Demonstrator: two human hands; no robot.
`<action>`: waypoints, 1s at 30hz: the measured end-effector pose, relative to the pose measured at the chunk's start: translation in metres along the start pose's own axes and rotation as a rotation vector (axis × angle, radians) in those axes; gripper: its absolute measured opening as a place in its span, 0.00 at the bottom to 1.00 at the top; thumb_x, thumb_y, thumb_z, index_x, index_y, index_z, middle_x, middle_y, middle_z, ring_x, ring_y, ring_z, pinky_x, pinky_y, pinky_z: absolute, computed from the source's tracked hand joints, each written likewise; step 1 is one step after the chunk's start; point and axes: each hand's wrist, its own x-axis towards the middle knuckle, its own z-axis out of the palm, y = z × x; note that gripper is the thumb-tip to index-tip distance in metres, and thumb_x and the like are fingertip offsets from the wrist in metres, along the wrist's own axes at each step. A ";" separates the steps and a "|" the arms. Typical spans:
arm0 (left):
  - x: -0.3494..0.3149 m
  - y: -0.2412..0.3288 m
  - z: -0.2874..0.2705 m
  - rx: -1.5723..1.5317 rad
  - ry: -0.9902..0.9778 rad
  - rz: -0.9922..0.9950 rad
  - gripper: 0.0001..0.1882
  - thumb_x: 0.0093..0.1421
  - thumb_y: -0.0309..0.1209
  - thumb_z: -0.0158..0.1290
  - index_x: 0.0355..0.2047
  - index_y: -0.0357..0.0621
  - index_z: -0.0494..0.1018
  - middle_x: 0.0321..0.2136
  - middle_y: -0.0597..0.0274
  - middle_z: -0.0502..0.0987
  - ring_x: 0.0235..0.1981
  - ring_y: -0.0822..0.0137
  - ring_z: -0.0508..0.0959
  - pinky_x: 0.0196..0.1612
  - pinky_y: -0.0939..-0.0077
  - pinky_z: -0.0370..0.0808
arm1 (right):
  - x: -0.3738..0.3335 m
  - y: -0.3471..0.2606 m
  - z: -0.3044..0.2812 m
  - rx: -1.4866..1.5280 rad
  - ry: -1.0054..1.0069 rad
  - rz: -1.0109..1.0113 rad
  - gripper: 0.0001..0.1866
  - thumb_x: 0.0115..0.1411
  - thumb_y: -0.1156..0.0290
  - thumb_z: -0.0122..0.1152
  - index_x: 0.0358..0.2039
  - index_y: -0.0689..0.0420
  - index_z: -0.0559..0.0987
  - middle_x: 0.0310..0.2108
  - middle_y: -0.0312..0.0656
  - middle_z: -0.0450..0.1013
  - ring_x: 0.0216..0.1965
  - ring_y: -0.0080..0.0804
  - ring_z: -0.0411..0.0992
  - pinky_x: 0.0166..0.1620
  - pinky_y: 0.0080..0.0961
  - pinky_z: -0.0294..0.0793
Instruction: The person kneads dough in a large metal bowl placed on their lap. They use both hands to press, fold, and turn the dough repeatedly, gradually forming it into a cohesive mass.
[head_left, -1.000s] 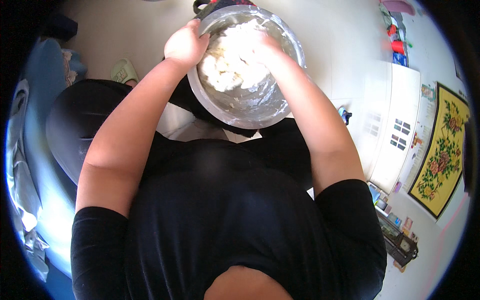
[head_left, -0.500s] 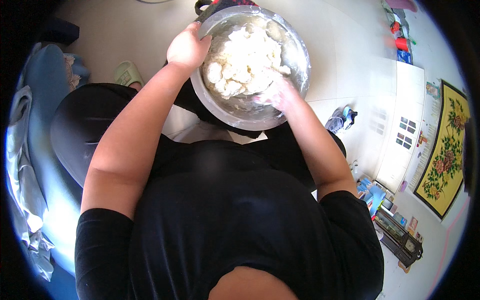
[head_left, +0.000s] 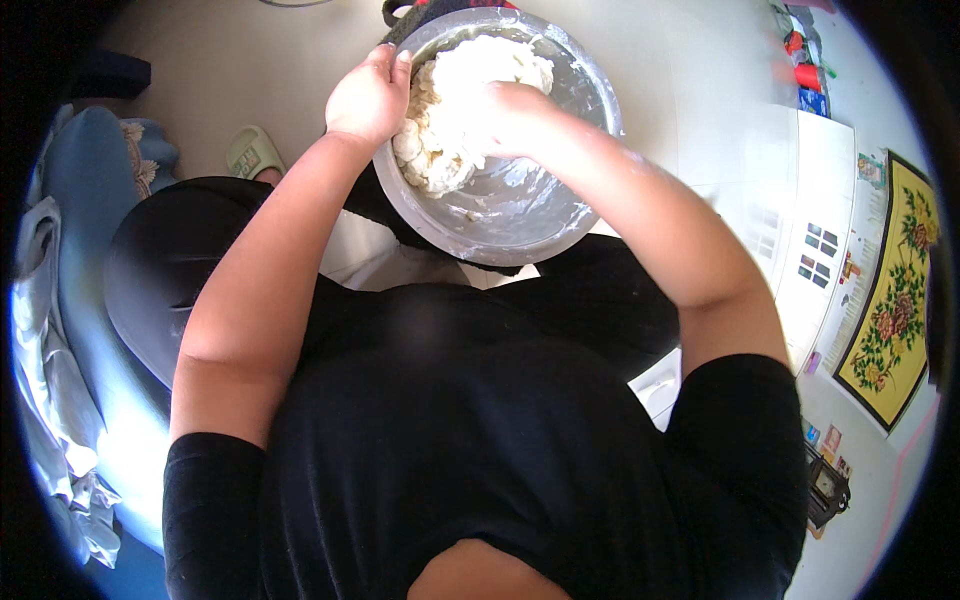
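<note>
Silvery metal formed the wide round bowl (head_left: 505, 235) between the person's knees; in it lay a lumpy mass of soft white dough (head_left: 487, 62), heaped against the far and left parts of the wall, while the near right part of the inside showed bare metal with pale smears. The bare left hand (head_left: 368, 102) was at the bowl's left rim, nearly closed, with the metal edge between thumb and fingers; the outer fingers were partly hidden. The bare right hand (head_left: 508, 118) reached over the right side of the rim and down onto the middle of the dough, touching it; its fingers were lost in the white glare, so how far they were open, and whether they had hold of any dough, I could not tell.

A dark cloth with red patches (head_left: 440, 12) showed just beyond the bowl's far rim; the person wore a black short-sleeved shirt (head_left: 450, 420) and black trousers (head_left: 165, 245); a pale green slipper (head_left: 253, 155) stood on the glossy pale tiled floor (head_left: 690, 80), near a blue upholstered seat (head_left: 90, 190); well apart, at the far right, hung a yellow rectangular panel with flowers and a black border (head_left: 893, 310).
</note>
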 end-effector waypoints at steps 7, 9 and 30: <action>-0.001 -0.008 0.010 -0.017 0.066 0.060 0.23 0.59 0.44 0.40 0.46 0.40 0.66 0.35 0.45 0.75 0.39 0.49 0.74 0.43 0.61 0.70 | 0.025 -0.023 -0.001 -0.158 -0.401 0.408 0.09 0.48 0.68 0.52 0.26 0.56 0.78 0.23 0.41 0.74 0.26 0.33 0.73 0.29 0.30 0.72; 0.000 -0.007 0.008 -0.019 0.096 0.076 0.22 0.59 0.44 0.41 0.46 0.40 0.66 0.35 0.44 0.75 0.39 0.49 0.74 0.43 0.61 0.70 | 0.026 -0.029 -0.004 -0.352 -0.419 0.353 0.09 0.49 0.67 0.53 0.28 0.55 0.79 0.27 0.39 0.75 0.30 0.33 0.74 0.31 0.29 0.73; -0.019 0.009 -0.006 0.167 0.561 0.569 0.19 0.49 0.35 0.53 0.41 0.43 0.69 0.34 0.54 0.72 0.32 0.54 0.73 0.37 0.61 0.70 | -0.090 -0.056 -0.042 1.804 0.521 -0.163 0.25 0.60 0.63 0.44 0.54 0.66 0.61 0.50 0.51 0.65 0.50 0.38 0.66 0.50 0.33 0.69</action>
